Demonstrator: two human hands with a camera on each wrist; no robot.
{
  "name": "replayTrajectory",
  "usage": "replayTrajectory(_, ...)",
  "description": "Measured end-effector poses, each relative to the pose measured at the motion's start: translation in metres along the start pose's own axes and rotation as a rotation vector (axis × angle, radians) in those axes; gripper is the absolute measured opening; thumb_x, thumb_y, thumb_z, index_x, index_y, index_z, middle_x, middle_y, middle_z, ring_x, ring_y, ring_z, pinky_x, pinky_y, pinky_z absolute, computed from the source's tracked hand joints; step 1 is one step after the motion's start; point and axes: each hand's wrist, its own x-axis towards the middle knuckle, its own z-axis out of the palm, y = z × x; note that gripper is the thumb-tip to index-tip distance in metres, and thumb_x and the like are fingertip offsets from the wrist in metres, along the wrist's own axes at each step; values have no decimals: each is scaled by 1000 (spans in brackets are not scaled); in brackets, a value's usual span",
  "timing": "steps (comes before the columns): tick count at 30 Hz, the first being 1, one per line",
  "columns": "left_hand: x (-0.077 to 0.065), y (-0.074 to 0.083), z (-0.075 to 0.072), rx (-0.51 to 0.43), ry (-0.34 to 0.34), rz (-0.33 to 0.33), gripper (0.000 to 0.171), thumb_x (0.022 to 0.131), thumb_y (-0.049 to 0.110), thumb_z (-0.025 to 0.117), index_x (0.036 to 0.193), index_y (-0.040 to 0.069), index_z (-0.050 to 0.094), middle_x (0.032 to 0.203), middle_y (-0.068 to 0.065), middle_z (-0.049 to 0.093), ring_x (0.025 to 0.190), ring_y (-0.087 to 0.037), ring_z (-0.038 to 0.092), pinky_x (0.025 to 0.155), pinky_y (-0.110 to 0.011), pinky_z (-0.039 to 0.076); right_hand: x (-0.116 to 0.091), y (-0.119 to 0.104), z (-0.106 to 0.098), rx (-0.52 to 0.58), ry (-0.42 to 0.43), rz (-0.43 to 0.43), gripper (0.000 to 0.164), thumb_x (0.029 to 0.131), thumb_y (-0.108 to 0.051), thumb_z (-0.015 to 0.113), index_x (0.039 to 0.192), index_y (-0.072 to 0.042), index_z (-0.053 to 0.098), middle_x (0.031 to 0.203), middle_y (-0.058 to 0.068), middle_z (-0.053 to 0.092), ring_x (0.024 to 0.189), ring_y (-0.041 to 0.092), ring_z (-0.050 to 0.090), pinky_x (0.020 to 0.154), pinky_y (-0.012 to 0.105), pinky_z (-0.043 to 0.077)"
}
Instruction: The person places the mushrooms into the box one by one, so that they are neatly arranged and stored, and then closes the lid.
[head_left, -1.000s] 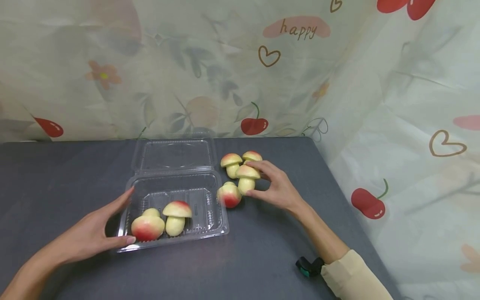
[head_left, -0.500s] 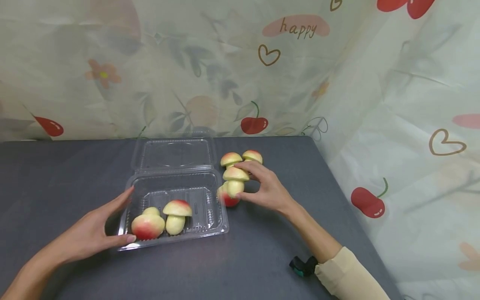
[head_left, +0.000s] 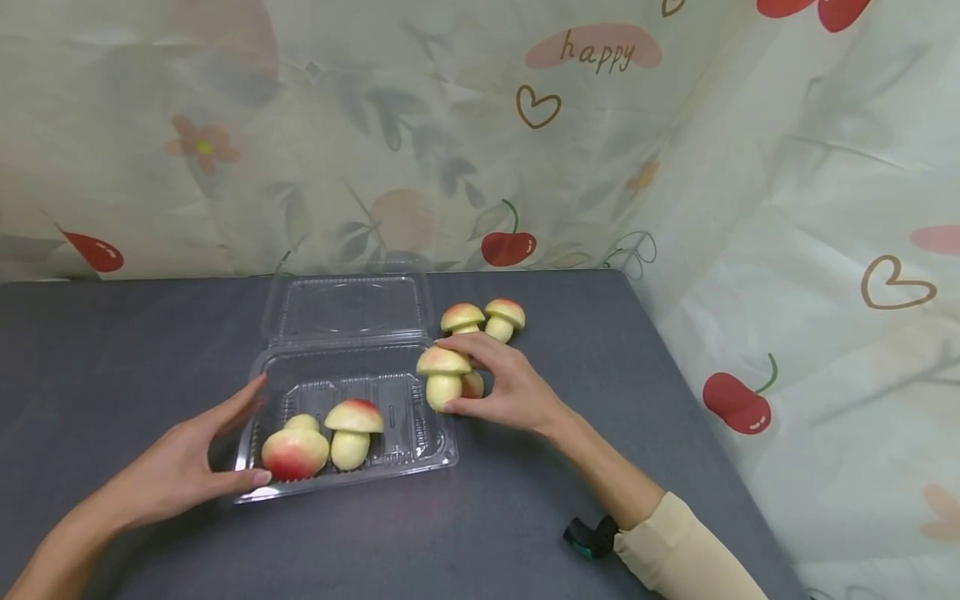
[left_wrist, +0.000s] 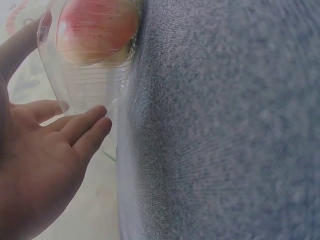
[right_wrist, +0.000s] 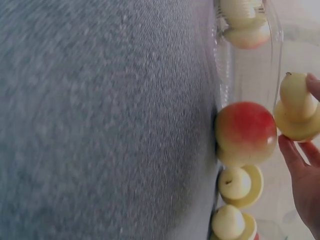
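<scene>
Trouble, if it comes, most likely starts at the right rim of the clear container point(head_left: 397, 408). Held there between the thumb and fingers of the right hand point(head_left: 517, 387) is a toy mushroom point(head_left: 443, 381), raised above rim level in the right wrist view. That pinch looks light and the surface smooth, so a bump of the stem on the rim could twist the piece loose, and it might roll onto the table point(head_left: 337, 550).

Just outside the container's right end, below the held piece, lies a red-capped mushroom point(right_wrist: 247, 130); I cannot tell whether the two touch. A low pass of the hand could nudge it away.

Along the container's left side the left hand point(head_left: 180, 467) spreads, thumb and forefinger against the rim rather than wrapped around it. Thin plastic probably slides easily, so a knock from the right could shift the container if that touch is slack.

Inside the container's near left part, a tipped mushroom point(head_left: 296, 454) and a stem-down one point(head_left: 352, 421) sit close together; a hard knock could topple the latter. Behind the container, the open lid point(head_left: 345, 304) might swing if the container is jolted.
</scene>
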Motion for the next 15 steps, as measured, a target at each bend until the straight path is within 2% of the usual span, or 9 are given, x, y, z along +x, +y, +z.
replayTrajectory(3, 1, 0, 0, 7, 6, 12, 118, 74, 55, 82, 161, 17, 13, 149, -22, 45, 131, -44, 49, 95, -61, 40, 0, 8, 6, -15, -14, -17, 71, 74, -18, 90, 136, -7, 58, 132, 5, 61, 117, 16, 57, 97, 31, 47)
replayTrajectory(4, 1, 0, 0, 8, 6, 14, 117, 74, 55, 82, 161, 18, 13, 149, -22, 45, 131, -43, 49, 96, -56, 43, 0, 9, 8, -15, -18, -21, 71, 74, -20, 90, 136, -9, 58, 132, 3, 61, 118, 15, 57, 97, 31, 47)
replayTrajectory(7, 0, -1, 1, -2, 17, 27, 116, 74, 54, 83, 161, 18, 15, 148, -20, 47, 130, -42, 50, 97, -30, 45, 1, 10, 12, -16, -28, -34, 70, 75, -23, 89, 137, -12, 58, 132, 0, 61, 118, 13, 56, 96, 30, 48)
replayTrajectory(10, 0, -2, 1, -16, 15, 31, 115, 74, 53, 83, 161, 18, 16, 149, -20, 46, 130, -42, 51, 89, -8, 36, 2, 8, 16, -25, -39, -39, 70, 76, -26, 89, 137, -14, 58, 131, -2, 61, 118, 11, 56, 95, 29, 48)
replayTrajectory(15, 0, -2, 1, -26, 9, 29, 116, 74, 55, 82, 161, 16, 16, 150, -20, 45, 130, -42, 50, 88, -3, 32, 5, 4, 22, -83, -67, -50, 69, 76, -33, 88, 136, -17, 58, 132, -6, 59, 121, 8, 53, 101, 29, 43)
